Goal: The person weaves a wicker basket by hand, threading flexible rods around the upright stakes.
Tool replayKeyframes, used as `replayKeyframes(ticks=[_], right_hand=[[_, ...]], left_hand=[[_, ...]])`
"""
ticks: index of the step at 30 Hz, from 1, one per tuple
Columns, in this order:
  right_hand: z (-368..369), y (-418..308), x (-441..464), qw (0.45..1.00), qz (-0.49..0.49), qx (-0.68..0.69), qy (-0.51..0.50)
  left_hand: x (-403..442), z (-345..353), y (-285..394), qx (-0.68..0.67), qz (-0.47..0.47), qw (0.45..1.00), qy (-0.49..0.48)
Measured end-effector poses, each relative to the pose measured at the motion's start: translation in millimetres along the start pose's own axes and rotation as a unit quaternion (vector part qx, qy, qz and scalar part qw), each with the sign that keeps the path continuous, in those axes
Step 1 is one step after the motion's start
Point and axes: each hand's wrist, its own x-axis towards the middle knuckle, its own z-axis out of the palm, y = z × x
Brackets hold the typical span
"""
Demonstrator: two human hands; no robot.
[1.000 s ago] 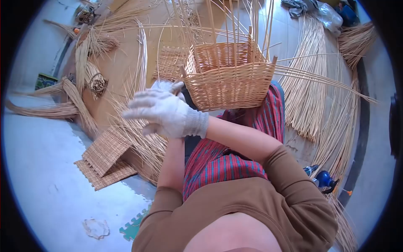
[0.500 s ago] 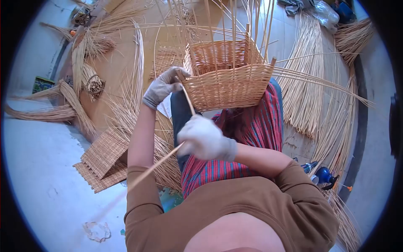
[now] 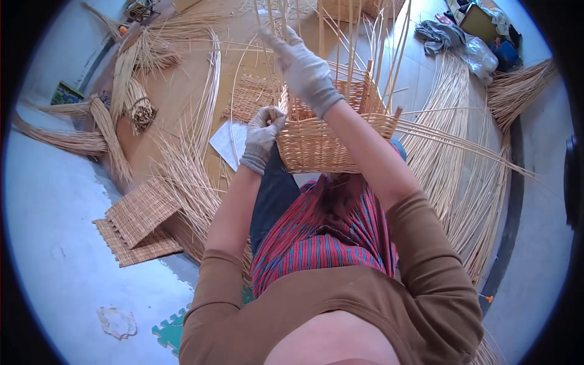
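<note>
A half-woven wicker basket (image 3: 322, 146) rests on my lap, its tall upright stakes (image 3: 353, 45) rising from the walls. At its near left corner, my left hand (image 3: 265, 131), in a grey-white glove, is closed on the rim. My right hand (image 3: 307, 70), gloved too, is raised above the basket's left side by the upright stakes. Its fingers are stretched out and slightly blurred, and no strand shows clearly in it. The right forearm covers part of the near rim. Several long loose strands (image 3: 456, 141) stick out from the basket's right corner.
Long bundles of cane strands (image 3: 438, 146) lie on the right floor, with more loose strands (image 3: 188, 182) at left. Woven panels (image 3: 143, 210) lie lower left. A white paper (image 3: 230, 143) is beside my left hand. Cloth (image 3: 439, 38) and a plastic bag (image 3: 479, 58) lie far right.
My right hand has moved up and forward from near my lap, its fingers now stretched out. The strand it was pulling no longer shows clearly. My left hand stays at the basket's left corner.
</note>
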Motion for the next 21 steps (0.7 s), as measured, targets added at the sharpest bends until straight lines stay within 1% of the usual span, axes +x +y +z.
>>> replayKeyframes(ticks=[1,2,3,4,5,6,7,8,9,11,12,13,14,15,16,17,18,19,20,21], right_hand=[[3,16,-14,0.99,0.078,0.112,0.022],[6,31,-28,0.961,0.15,0.224,0.063],[-14,46,-59,0.931,0.223,0.279,0.07],[-35,60,-89,0.892,0.294,0.332,0.087],[-64,49,-118,0.929,0.256,0.236,0.127],[-85,37,-147,0.894,0.34,0.271,0.107],[-99,34,-157,0.875,0.383,0.282,0.096],[-114,31,-167,0.853,0.424,0.292,0.085],[-127,30,-167,0.845,0.441,0.294,0.069],[-142,18,-167,0.837,0.46,0.291,0.054],[-138,9,-163,0.857,0.432,0.273,0.061],[-133,2,-159,0.876,0.402,0.256,0.065],[-129,-7,-164,0.875,0.341,0.338,0.056],[-127,-18,-173,0.864,0.277,0.418,0.047],[-133,-37,-169,0.915,0.273,0.296,0.0],[-136,-24,-165,0.916,0.273,0.294,0.001],[-139,0,-160,0.888,0.362,0.283,0.026],[-144,23,-159,0.852,0.445,0.27,0.054],[-149,43,-169,0.816,0.492,0.282,0.115],[-147,51,-172,0.818,0.486,0.282,0.12]], left_hand=[[3,0,1,-0.006,0.004,1.0,0.001],[6,-3,0,0.022,0.023,0.999,-0.006],[6,-4,-5,0.045,0.039,0.998,-0.008],[7,-4,-3,0.063,0.021,0.998,0.002],[8,-7,-4,0.049,0.019,0.999,0.012],[13,-10,-5,0.064,0.023,0.998,-0.016],[17,-12,-3,0.082,0.027,0.995,-0.048],[19,-9,11,0.165,0.014,0.985,-0.041],[23,-10,19,0.22,0.027,0.974,-0.048],[25,4,43,0.264,0.039,0.963,-0.02],[26,11,47,0.259,0.044,0.965,-0.022],[29,17,50,0.352,0.036,0.935,0.015],[29,24,51,0.441,0.023,0.896,0.052],[29,27,50,0.436,0.026,0.898,0.053],[30,27,47,0.437,0.024,0.896,0.074],[30,25,43,0.44,0.019,0.893,0.091],[29,23,38,0.436,0.052,0.889,0.127],[19,31,45,0.437,0.056,0.89,0.12],[2,42,61,0.359,0.165,0.903,0.166],[-3,50,73,0.269,0.272,0.899,0.214]])
